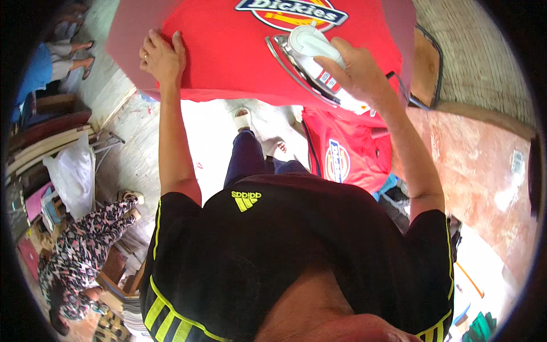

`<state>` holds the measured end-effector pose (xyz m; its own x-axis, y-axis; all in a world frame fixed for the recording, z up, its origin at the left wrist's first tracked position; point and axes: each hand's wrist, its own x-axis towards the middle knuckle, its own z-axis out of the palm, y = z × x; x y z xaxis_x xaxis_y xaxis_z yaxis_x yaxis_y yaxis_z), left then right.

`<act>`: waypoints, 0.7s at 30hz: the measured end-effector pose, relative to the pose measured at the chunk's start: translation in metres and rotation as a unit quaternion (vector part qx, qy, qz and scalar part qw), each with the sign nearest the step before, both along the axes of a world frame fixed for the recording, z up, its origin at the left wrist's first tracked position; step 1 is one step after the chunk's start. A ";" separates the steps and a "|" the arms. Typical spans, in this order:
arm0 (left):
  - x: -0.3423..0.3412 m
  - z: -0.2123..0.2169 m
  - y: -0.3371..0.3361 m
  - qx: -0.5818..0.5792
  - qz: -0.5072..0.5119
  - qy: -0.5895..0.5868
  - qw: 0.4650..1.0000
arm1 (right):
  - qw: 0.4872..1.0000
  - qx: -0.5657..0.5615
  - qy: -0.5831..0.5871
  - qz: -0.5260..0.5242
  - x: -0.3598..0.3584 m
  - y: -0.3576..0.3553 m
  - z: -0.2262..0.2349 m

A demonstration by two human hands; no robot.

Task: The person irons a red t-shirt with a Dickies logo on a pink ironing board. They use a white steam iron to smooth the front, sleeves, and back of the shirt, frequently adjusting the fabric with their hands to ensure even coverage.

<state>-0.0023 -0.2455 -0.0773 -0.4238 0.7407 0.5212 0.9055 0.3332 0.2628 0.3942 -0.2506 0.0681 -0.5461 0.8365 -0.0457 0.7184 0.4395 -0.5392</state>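
A red cloth (pixel 228 62) with a large printed emblem lies spread over a padded, dull-red board (pixel 126 43) in front of me. My right hand (pixel 359 71) is wrapped round the handle of a white and grey clothes iron (pixel 310 54). The iron sits on the right part of the cloth, just below the emblem, and its metal soleplate edge shows. At the cloth's left edge, my left hand (pixel 163 57) rests palm down with its fingers stretched out. It holds nothing.
Another red cloth (pixel 347 151) with the same emblem hangs below the board's right side. A chair (pixel 427 68) stands at the right. On the left are stacked boards, a white plastic bag (pixel 74 176) and a person in patterned clothes (pixel 80 251); another person (pixel 37 71) is farther off.
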 end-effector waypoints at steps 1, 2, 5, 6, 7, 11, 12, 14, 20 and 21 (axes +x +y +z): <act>-0.003 0.005 0.005 0.025 0.009 0.032 0.999 | 1.000 -0.005 0.018 -0.003 -0.014 -0.004 0.002; -0.008 0.009 0.010 0.031 0.002 0.031 0.999 | 0.999 -0.011 0.036 -0.005 -0.029 -0.007 0.003; -0.033 0.007 0.030 0.074 -0.044 0.053 0.995 | 0.992 0.053 0.113 0.010 -0.071 -0.011 -0.008; -0.037 0.005 0.030 0.072 -0.052 0.022 0.996 | 0.989 0.070 0.128 0.010 -0.083 -0.010 -0.011; -0.040 0.003 0.032 0.070 -0.061 -0.008 0.996 | 0.990 0.021 0.139 0.013 -0.095 -0.010 -0.007; -0.044 0.014 0.032 0.066 -0.102 -0.097 0.988 | 0.995 -0.015 0.094 0.000 -0.150 -0.005 -0.009; -0.046 0.016 0.030 0.062 -0.116 -0.120 0.984 | 0.995 -0.030 0.096 -0.007 -0.165 -0.002 -0.007; -0.049 0.021 0.026 0.008 -0.129 -0.163 0.978 | 0.993 -0.062 0.094 -0.024 -0.192 0.003 -0.003; -0.058 0.047 -0.014 -0.069 -0.189 -0.205 0.958 | 0.993 0.000 0.116 -0.021 -0.239 0.029 -0.016; -0.058 0.051 -0.029 -0.087 -0.196 -0.200 0.956 | 0.994 0.011 0.104 -0.018 -0.240 0.030 -0.015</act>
